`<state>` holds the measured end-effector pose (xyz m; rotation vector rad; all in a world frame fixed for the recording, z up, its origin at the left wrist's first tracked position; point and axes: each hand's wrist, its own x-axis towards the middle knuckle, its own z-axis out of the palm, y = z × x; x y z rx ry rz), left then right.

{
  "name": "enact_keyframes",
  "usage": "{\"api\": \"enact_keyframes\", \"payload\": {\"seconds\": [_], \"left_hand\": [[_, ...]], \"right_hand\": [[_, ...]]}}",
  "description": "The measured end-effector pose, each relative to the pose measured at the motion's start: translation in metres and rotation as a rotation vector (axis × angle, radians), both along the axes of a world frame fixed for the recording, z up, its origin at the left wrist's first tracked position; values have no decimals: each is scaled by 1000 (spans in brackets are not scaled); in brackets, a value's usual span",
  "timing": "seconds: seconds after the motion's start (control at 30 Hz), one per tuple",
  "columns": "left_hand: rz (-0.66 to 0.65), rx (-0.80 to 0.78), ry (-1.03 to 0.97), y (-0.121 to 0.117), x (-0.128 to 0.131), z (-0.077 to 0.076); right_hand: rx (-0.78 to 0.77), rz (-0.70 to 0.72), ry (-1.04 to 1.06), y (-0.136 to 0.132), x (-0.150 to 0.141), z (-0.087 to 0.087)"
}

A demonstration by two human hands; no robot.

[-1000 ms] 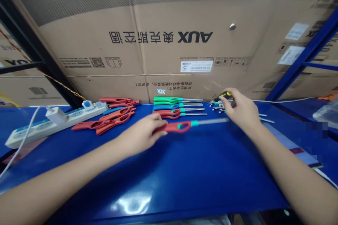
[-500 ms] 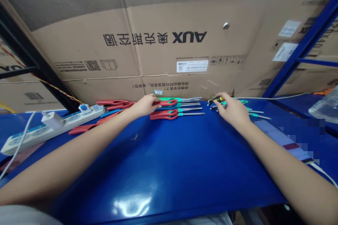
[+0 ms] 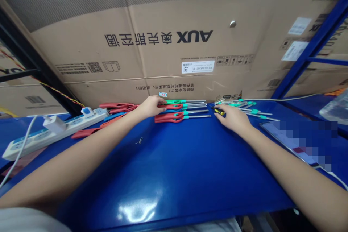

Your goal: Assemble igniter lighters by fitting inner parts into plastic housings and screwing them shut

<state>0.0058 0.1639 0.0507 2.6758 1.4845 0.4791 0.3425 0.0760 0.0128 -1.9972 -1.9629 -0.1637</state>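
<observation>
My left hand (image 3: pixel 150 106) reaches to the back of the blue table (image 3: pixel 174 166) and grips the handle end of a red long-nosed lighter (image 3: pixel 174 107) lying in a row of green, red and blue lighters (image 3: pixel 185 110). My right hand (image 3: pixel 233 119) rests low on the table with its fingers curled over a small black and yellow screwdriver (image 3: pixel 219 111). Behind it lie several loose metal tubes with teal collars (image 3: pixel 248 108).
Red and blue lighter shells (image 3: pixel 108 116) lie in a pile at the left, beside a white power strip (image 3: pixel 51 128) with plugs. A big cardboard box (image 3: pixel 163 32) closes off the back. A flat panel (image 3: pixel 288 137) lies at the right.
My left hand carried the red lighter from mid-table back into the row and stays on it. My right hand moved down and left with the screwdriver to the table.
</observation>
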Motion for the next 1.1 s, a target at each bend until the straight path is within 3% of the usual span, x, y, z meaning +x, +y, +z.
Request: {"api": "enact_keyframes", "payload": {"seconds": [0.17,0.33,0.5,0.6,0.67,0.8,0.93,1.1], "left_hand": [[9,55,-42,-8,-1,6],[73,135,-86,-20,-17,30],[232,176,-45,-25,-53,62],[381,157,45,-21,-79,70],[437,79,143,-15,-95,66],[514,-71,332,-5,-118,45],[550,-35,401,-2,-130,27],[445,-26,322,-3,-135,26]], "right_hand": [[-42,14,-30,1,0,-3],[-78,63,-51,2,3,-8],[-102,109,-70,4,7,-14],[-126,125,-92,5,9,-15],[-94,121,-90,4,8,-13],[36,113,-60,0,1,-6],[143,146,-15,-5,-4,-3],[193,193,5,-6,-5,-4]]}}
